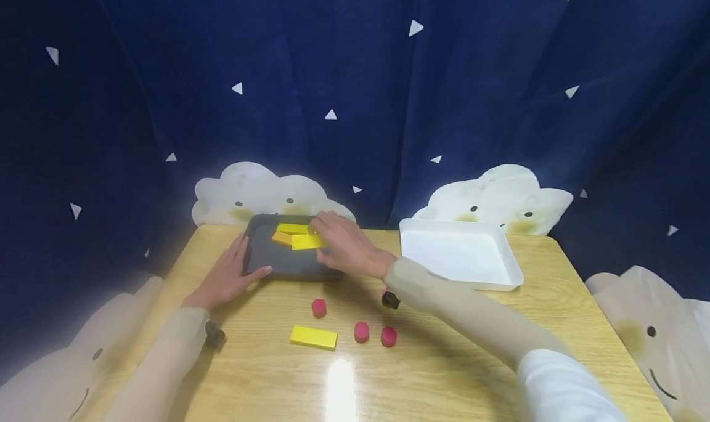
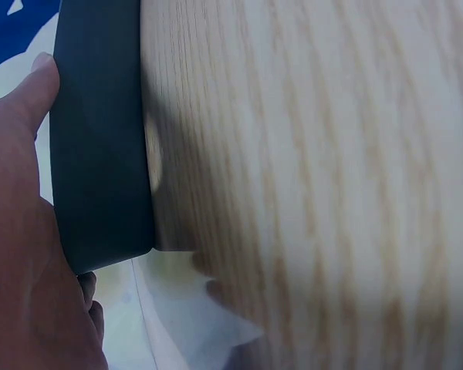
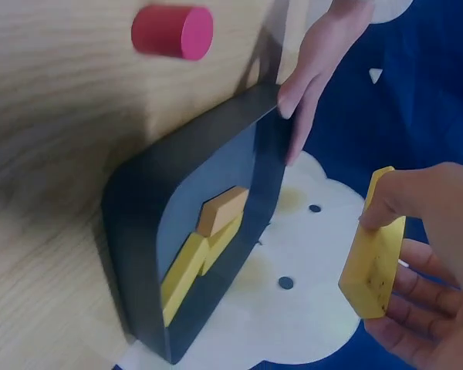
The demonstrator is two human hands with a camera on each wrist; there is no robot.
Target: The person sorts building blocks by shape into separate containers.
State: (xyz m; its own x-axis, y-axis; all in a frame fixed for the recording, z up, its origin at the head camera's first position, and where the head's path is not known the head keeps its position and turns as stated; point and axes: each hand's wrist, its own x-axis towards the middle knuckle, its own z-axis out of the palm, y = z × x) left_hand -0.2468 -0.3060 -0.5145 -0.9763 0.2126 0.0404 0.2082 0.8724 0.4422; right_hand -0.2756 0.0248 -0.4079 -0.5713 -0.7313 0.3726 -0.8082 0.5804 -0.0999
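A dark grey tray (image 1: pixel 288 263) sits at the back left of the wooden table, with a yellow block (image 1: pixel 292 228) and an orange block (image 1: pixel 281 238) inside. My right hand (image 1: pixel 335 240) reaches over the tray and pinches another yellow block (image 1: pixel 307 242); in the right wrist view this block (image 3: pixel 373 262) sits between thumb and fingers, above the tray (image 3: pixel 139 223). My left hand (image 1: pixel 228 275) lies flat beside the tray's front-left corner, thumb against the rim (image 2: pixel 100 154).
On the table in front of the tray lie a yellow block (image 1: pixel 313 337) and three red cylinders (image 1: pixel 318 307) (image 1: pixel 362 331) (image 1: pixel 389 336). A white tray (image 1: pixel 460 279) stands at the back right. A blue curtain hangs behind the table.
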